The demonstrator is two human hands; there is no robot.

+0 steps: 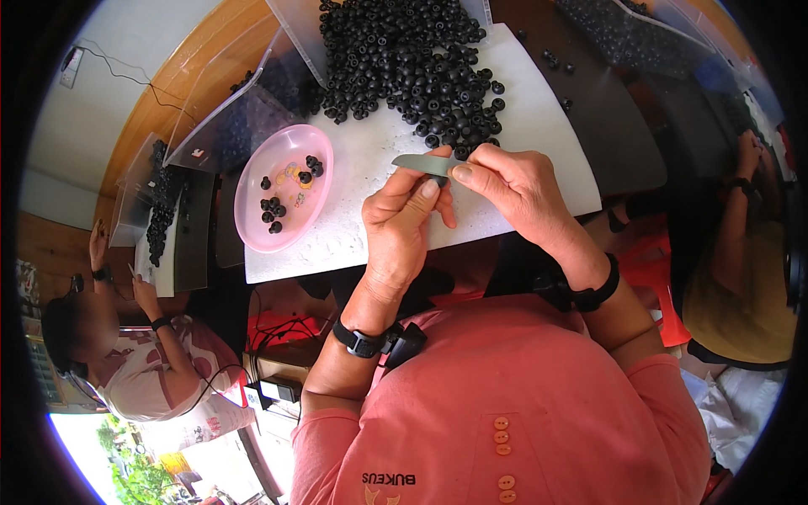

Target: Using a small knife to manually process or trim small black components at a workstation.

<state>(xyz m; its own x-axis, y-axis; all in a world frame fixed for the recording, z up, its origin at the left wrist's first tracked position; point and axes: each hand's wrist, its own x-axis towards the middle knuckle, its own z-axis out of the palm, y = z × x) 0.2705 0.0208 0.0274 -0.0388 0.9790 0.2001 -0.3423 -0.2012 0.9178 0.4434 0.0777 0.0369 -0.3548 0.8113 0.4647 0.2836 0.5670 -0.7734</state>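
Thin blade (425, 163), dull grey metal, smooth. Small black parts (412, 63) heaped at white board's far edge, matt, rubber-like. White board (370, 160) matt, faintly textured. Pink dish (282, 189) at left edge, glossy translucent plastic. Clear plastic bags (227, 109) shiny. Tabletop (181, 71) varnished wood.

A wooden worktop (181, 71) curves across the upper left of the frame, and a pale wall (101, 93) with a thin dark cable (126, 76) lies beyond it. At the lower left, bright daylight and green leaves (139, 480) show. A dark worktop (610, 126) fills the upper right. A red plastic stool (652, 278) stands at the right.
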